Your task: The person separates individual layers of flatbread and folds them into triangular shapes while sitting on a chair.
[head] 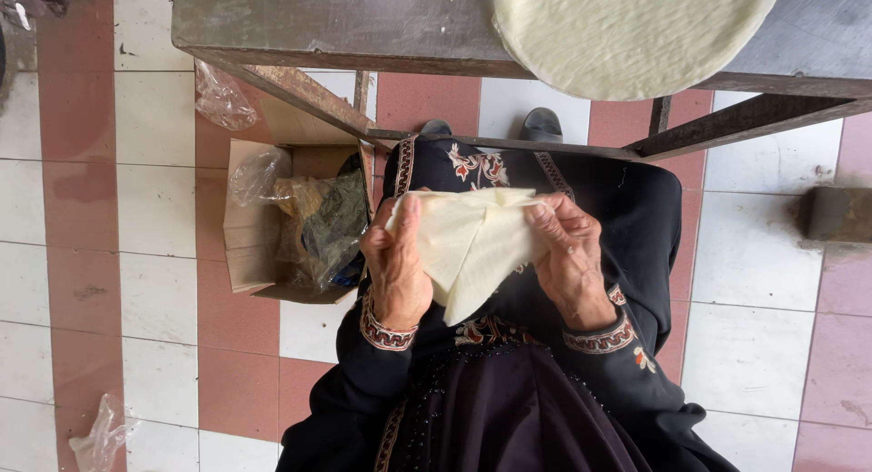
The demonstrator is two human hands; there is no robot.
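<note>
I hold a thin, pale sheet of dough, folded into a rough triangle, in front of my lap. My left hand grips its left edge with the thumb on top. My right hand pinches its right edge with curled fingers. Both sleeves are black with embroidered cuffs. Above, on a metal table, lies a round stack of flat pale dough sheets, partly past the table's front edge.
A cardboard box with crumpled plastic bags and scraps stands on the tiled floor at my left. Loose plastic lies under the table, more plastic at bottom left. Two dark shoes show below the table frame.
</note>
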